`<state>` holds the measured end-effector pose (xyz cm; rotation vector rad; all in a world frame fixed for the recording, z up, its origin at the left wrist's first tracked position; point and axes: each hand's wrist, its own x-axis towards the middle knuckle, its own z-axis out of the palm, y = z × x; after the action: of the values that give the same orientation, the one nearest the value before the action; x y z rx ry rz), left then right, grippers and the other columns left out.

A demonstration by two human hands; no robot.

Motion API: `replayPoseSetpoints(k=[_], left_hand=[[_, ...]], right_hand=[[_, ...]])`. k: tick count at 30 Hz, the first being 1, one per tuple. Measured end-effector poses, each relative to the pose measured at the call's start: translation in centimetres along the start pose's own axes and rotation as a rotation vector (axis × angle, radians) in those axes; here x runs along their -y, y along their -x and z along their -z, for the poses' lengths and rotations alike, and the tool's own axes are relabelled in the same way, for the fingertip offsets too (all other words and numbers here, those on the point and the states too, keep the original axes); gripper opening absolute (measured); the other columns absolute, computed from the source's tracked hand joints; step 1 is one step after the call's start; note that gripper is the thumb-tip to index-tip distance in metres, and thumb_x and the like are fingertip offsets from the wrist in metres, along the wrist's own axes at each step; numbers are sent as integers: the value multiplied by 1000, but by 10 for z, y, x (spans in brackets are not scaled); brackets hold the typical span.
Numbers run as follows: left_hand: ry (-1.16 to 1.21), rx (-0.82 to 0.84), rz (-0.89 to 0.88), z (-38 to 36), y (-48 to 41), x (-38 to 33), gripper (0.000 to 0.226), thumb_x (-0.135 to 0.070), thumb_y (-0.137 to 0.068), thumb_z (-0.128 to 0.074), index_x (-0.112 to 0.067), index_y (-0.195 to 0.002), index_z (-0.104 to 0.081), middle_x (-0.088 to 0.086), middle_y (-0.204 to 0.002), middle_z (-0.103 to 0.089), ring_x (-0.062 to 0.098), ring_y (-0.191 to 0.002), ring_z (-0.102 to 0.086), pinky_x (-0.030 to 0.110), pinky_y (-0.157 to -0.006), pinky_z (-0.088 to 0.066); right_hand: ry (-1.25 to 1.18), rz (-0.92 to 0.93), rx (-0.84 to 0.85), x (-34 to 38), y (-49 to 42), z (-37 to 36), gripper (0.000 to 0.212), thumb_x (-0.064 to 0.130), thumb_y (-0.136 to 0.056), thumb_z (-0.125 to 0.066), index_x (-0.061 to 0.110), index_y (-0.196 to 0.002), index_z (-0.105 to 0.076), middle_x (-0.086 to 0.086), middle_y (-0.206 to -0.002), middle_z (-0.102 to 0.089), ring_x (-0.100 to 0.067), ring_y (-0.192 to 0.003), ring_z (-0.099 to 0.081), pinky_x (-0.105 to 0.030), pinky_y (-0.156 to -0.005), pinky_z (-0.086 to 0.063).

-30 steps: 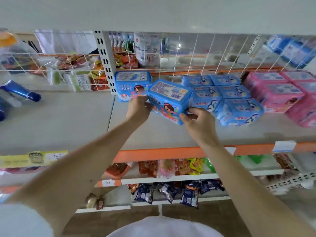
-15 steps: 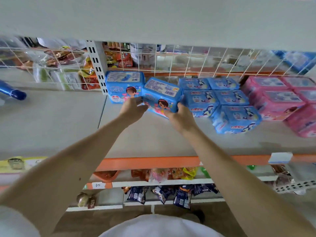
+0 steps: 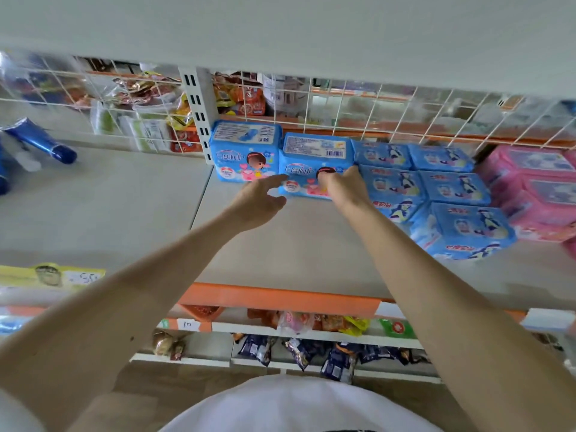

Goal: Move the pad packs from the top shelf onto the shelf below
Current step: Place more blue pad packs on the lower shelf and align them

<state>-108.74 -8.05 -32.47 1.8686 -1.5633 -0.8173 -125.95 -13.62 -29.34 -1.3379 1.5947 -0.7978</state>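
Blue pad packs (image 3: 246,151): 2, side by side | left hand (image 3: 258,204) slack, empty | right hand (image 3: 343,187) on right pack (image 3: 314,149), grip unclear

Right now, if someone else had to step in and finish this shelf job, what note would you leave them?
Left hand: open, holding nothing, fingertips near the lower left corner of the pad pack.
Right hand: fingers against the front of that pad pack; whether it grips cannot be told.
Pad pack: resting on the lower shelf, with a matching pack on its left and other blue packs on its right.
Done: two matching packs sit on the lower shelf.
Left: let go, then check the top shelf. Only its underside shows, so what is up there is hidden.
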Motion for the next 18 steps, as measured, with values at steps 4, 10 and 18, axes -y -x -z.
replayPoseSetpoints(k=[4, 10, 18], left_hand=[[-215, 11, -98, 0, 1, 0, 56, -25, -99, -57, -36, -151, -40, 2, -145, -54, 20, -115, -62, 43, -101, -50], [-405, -17, -271, 2, 6, -4, 59, -28, -99, -56, -33, -154, -34, 1, -144, -47, 24, -126, -51, 47, -95, -51], [-431, 70, -238, 1, -6, -13, 66, -29, -99, -56, -30, -158, -26, -8, -162, -29, 22, -142, -38, 42, -108, -41]], right_hand=[[-7, -36, -23, -5, 17, 0, 39, 33, -88, -64, 14, -122, -61, -3, -110, -69, -15, -85, -64, -22, -57, -40], [66, -4, -6, -4, 26, -2, 27, 35, -86, -64, 17, -105, -63, 2, -91, -66, -11, -78, -60, -24, -55, -37], [125, -11, 109, 13, -3, 0, 54, 26, -85, -64, 13, -135, -45, -4, -120, -63, -25, -114, -59, -44, -100, -48]])
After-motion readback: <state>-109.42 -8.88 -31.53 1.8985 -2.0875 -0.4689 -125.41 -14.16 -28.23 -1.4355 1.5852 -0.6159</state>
